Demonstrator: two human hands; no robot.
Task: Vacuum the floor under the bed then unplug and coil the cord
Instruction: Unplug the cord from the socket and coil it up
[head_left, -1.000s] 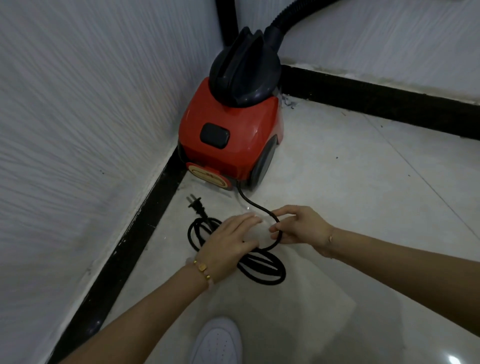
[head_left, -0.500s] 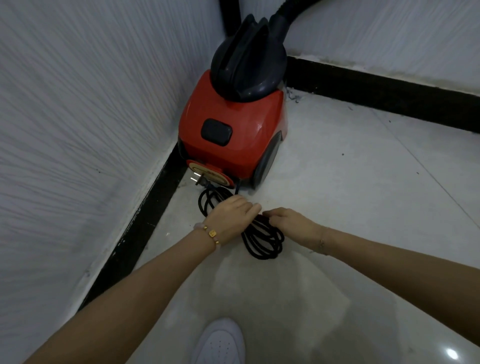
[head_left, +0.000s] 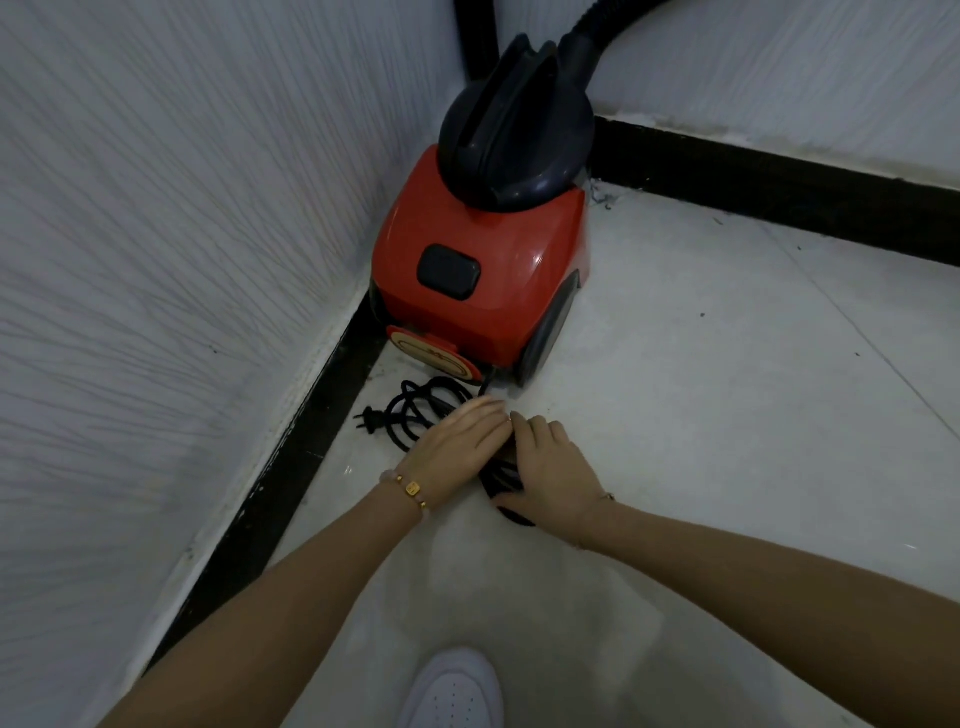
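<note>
A red canister vacuum (head_left: 498, 291) with a black handle stands in the corner of the room. Its black cord (head_left: 415, 415) lies coiled on the pale floor just in front of it, the plug (head_left: 370, 418) pointing left toward the skirting. My left hand (head_left: 457, 441) lies flat over the middle of the coil. My right hand (head_left: 550, 467) presses down on the coil's near end, fingertips meeting those of the left hand. Part of the cord is hidden under both hands.
White textured walls with black skirting (head_left: 291, 467) close in on the left and behind. A black hose (head_left: 602, 26) rises from the vacuum's top. My white shoe (head_left: 452, 691) is at the bottom edge. Pale floor tiles (head_left: 727, 415) spread to the right.
The coil has been pushed closer to the vacuum and bunched up. Both hands came together on top of it, and the plug now points left.
</note>
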